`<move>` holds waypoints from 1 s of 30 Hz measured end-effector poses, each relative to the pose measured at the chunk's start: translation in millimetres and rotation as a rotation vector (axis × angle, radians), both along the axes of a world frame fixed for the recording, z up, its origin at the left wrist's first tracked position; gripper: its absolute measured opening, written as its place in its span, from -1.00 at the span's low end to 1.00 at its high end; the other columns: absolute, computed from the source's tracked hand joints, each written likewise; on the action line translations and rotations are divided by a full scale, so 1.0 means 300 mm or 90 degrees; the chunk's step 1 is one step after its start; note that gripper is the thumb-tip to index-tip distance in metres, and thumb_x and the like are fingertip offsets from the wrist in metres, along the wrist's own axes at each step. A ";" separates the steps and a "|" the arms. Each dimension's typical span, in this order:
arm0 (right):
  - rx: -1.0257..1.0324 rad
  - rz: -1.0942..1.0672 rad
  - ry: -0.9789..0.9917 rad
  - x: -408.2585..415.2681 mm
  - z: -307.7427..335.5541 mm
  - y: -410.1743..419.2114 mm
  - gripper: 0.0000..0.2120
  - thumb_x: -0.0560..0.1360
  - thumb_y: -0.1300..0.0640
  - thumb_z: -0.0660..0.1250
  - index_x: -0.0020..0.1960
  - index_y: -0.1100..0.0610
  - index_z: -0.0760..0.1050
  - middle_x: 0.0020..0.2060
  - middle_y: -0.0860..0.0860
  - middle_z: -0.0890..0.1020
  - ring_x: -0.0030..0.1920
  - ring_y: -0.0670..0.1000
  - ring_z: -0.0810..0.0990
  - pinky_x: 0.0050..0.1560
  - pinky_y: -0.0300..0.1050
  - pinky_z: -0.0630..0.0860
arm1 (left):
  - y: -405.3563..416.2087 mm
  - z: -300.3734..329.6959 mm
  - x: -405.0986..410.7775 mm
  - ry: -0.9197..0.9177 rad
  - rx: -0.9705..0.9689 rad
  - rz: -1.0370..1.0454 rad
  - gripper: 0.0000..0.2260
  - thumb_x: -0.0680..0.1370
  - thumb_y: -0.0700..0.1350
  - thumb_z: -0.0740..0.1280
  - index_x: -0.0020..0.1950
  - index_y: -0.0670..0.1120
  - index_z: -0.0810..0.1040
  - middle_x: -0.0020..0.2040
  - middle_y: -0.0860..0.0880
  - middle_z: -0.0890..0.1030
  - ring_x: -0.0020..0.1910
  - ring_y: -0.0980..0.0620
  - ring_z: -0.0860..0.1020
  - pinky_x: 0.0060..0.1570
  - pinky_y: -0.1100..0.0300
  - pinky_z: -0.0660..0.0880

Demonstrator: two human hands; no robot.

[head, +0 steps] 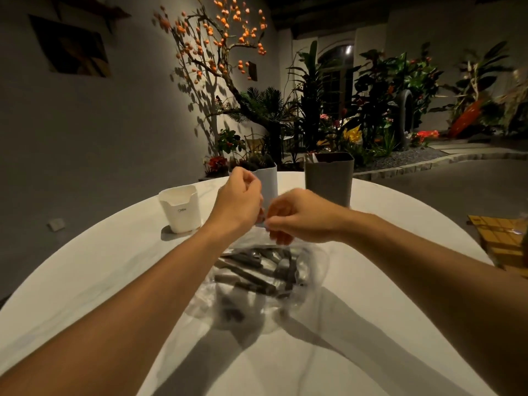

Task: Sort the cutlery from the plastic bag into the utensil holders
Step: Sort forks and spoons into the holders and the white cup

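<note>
Currently left hand [238, 200] and right hand [297, 217] both pinch top of plastic bag [257, 284], fingers curled. Cutlery [254, 270] all inside bag on counter [85, 267]. Three utensil holders [180, 208] beyond; sorting apparently not begun.

Cutlery [257, 270] inside plastic bag [265, 281]: blurred, dark handles only, types not distinguishable. Bag top hidden behind left hand [238, 201] and right hand [297, 217]; grip on it unconfirmed. Middle holder [268, 178] partly hidden by left hand. Contents of grey holder [328, 178] indistinct. Yellow item [503, 238] cut off at right edge.
</note>
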State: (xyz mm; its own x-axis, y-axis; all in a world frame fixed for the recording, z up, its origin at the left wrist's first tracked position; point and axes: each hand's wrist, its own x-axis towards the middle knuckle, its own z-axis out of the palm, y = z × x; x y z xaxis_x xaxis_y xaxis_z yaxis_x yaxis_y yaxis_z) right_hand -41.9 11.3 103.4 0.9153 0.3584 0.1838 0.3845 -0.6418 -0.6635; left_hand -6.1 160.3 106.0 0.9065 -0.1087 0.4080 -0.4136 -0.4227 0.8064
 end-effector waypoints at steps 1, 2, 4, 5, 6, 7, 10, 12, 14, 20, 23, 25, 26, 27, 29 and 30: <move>-0.048 0.021 0.042 -0.008 -0.028 0.024 -0.84 0.60 0.14 0.32 -0.01 0.20 0.62 -0.16 0.08 0.71 -0.17 0.00 0.71 -0.07 -0.13 0.67 | 0.022 -0.025 -0.020 0.002 0.007 0.009 -0.86 0.69 -0.12 0.13 0.03 -0.10 0.44 -0.22 -0.11 0.57 -0.30 -0.03 0.57 -0.27 0.05 0.57; -0.114 0.031 0.071 -0.011 -0.057 0.045 -0.83 0.60 0.13 0.30 0.01 0.19 0.64 -0.13 0.07 0.71 -0.12 0.00 0.71 -0.01 -0.10 0.66 | 0.044 -0.054 -0.036 0.011 0.015 0.014 -0.83 0.69 -0.12 0.13 -0.01 -0.11 0.47 -0.26 -0.10 0.59 -0.33 -0.02 0.57 -0.28 0.03 0.59; -0.265 0.019 0.089 -0.007 -0.109 0.072 -0.80 0.60 0.11 0.29 0.08 0.14 0.66 -0.06 0.04 0.70 -0.05 0.03 0.68 0.09 -0.04 0.63 | 0.084 -0.115 -0.063 0.046 0.054 0.010 -0.75 0.69 -0.13 0.13 -0.09 -0.12 0.55 -0.32 -0.09 0.62 -0.35 -0.02 0.60 -0.23 -0.03 0.65; -0.339 0.002 0.074 -0.001 -0.132 0.076 -0.80 0.60 0.10 0.29 0.11 0.14 0.65 -0.07 0.03 0.68 -0.05 0.04 0.64 0.08 -0.05 0.61 | 0.104 -0.147 -0.071 0.060 0.088 0.006 -0.72 0.68 -0.13 0.14 -0.11 -0.12 0.58 -0.31 -0.07 0.64 -0.32 -0.02 0.62 -0.17 -0.06 0.66; -0.402 -0.026 0.036 0.005 -0.148 0.072 -0.81 0.60 0.10 0.30 0.11 0.14 0.64 -0.13 0.01 0.64 -0.09 0.03 0.60 0.03 -0.09 0.58 | 0.122 -0.178 -0.072 0.063 0.134 0.011 -0.73 0.68 -0.12 0.16 -0.09 -0.09 0.61 -0.24 -0.06 0.67 -0.25 -0.02 0.64 -0.10 -0.05 0.66; -0.448 -0.061 -0.015 0.009 -0.160 0.064 -0.85 0.59 0.11 0.33 0.10 0.13 0.62 -0.19 -0.02 0.57 -0.15 0.00 0.55 -0.05 -0.14 0.52 | 0.141 -0.206 -0.069 0.045 0.191 0.028 -0.77 0.68 -0.12 0.18 -0.02 -0.04 0.63 -0.11 -0.03 0.68 -0.14 0.01 0.63 -0.01 0.00 0.64; -0.447 -0.133 -0.113 0.019 -0.179 0.054 -0.85 0.56 0.14 0.38 0.12 0.08 0.60 -0.14 -0.04 0.52 -0.15 -0.04 0.49 -0.12 -0.20 0.42 | 0.178 -0.251 -0.046 -0.057 0.263 0.083 -0.66 0.64 -0.28 0.23 0.33 0.06 0.54 0.27 0.08 0.54 0.21 0.06 0.49 0.30 0.16 0.41; -0.422 -0.114 -0.104 0.030 -0.193 0.075 -0.87 0.59 0.11 0.32 0.12 0.06 0.57 -0.07 -0.02 0.57 -0.12 -0.02 0.47 -0.13 -0.20 0.37 | 0.181 -0.260 -0.019 -0.113 0.262 0.088 -0.48 0.56 -0.41 0.22 0.42 0.04 0.48 0.40 0.10 0.47 0.35 0.05 0.42 0.45 0.13 0.31; -0.396 -0.107 -0.085 0.046 -0.218 0.108 -0.80 0.61 -0.02 0.27 0.13 0.07 0.53 0.03 0.05 0.62 -0.08 0.04 0.51 -0.10 -0.14 0.39 | 0.171 -0.269 0.005 -0.150 0.236 0.084 -0.42 0.50 -0.47 0.21 0.43 0.00 0.48 0.41 0.06 0.47 0.37 0.02 0.43 0.46 0.03 0.36; -0.435 -0.211 0.021 0.115 -0.333 0.171 0.01 0.46 -0.53 0.00 0.63 0.13 -0.14 0.58 0.20 0.07 0.56 0.24 0.08 0.53 0.17 0.00 | 0.181 -0.344 0.019 -0.268 0.171 0.073 -0.53 0.50 -0.44 0.19 0.30 -0.06 0.52 0.24 0.02 0.55 0.20 0.09 0.48 0.31 0.20 0.46; -0.434 -0.117 -0.046 0.109 -0.302 0.200 -0.24 0.52 -0.41 0.12 0.57 -0.01 0.15 0.52 0.16 0.24 0.47 0.23 0.27 0.51 0.21 0.17 | 0.194 -0.349 0.035 -0.248 0.166 0.100 -0.59 0.58 -0.38 0.19 0.35 -0.04 0.48 0.30 -0.01 0.52 0.21 0.09 0.46 0.19 0.56 0.31; -0.364 -0.024 -0.095 0.080 -0.265 0.208 -0.43 0.51 -0.29 0.28 0.43 -0.07 0.34 0.33 0.05 0.46 0.24 0.11 0.48 0.32 0.13 0.45 | 0.197 -0.348 0.036 -0.231 0.159 0.093 -0.63 0.62 -0.36 0.19 0.34 -0.03 0.49 0.29 0.00 0.52 0.17 0.14 0.44 0.04 0.71 0.23; -0.345 -0.015 -0.102 0.065 -0.255 0.205 -0.43 0.48 -0.28 0.32 0.41 -0.08 0.35 0.29 0.01 0.48 0.19 0.07 0.50 0.25 0.08 0.51 | 0.198 -0.349 0.034 -0.230 0.154 0.082 -0.64 0.62 -0.36 0.19 0.33 -0.03 0.49 0.27 0.01 0.53 0.15 0.15 0.45 0.03 0.72 0.24; -0.357 -0.031 -0.104 0.048 -0.249 0.198 -0.39 0.46 -0.32 0.32 0.40 -0.07 0.35 0.27 -0.01 0.49 0.19 0.06 0.50 0.23 0.05 0.52 | 0.202 -0.351 0.031 -0.229 0.149 0.070 -0.65 0.61 -0.36 0.19 0.31 -0.04 0.50 0.25 0.02 0.54 0.14 0.16 0.46 0.04 0.70 0.26; -0.462 -0.096 -0.114 0.025 -0.244 0.172 -0.35 0.41 -0.45 0.25 0.31 -0.04 0.42 0.15 -0.02 0.55 0.11 0.06 0.52 0.15 0.02 0.53 | 0.207 -0.351 0.018 -0.227 0.141 0.060 -0.66 0.60 -0.38 0.19 0.27 -0.03 0.51 0.19 0.06 0.55 0.12 0.16 0.49 0.04 0.66 0.32; -0.502 -0.118 -0.121 0.020 -0.244 0.159 -0.38 0.40 -0.47 0.23 0.23 -0.04 0.48 0.05 -0.03 0.59 0.03 0.05 0.55 0.08 0.00 0.55 | 0.210 -0.349 0.013 -0.230 0.133 0.061 -0.66 0.60 -0.38 0.19 0.24 -0.04 0.52 0.16 0.07 0.55 0.11 0.17 0.50 0.04 0.64 0.33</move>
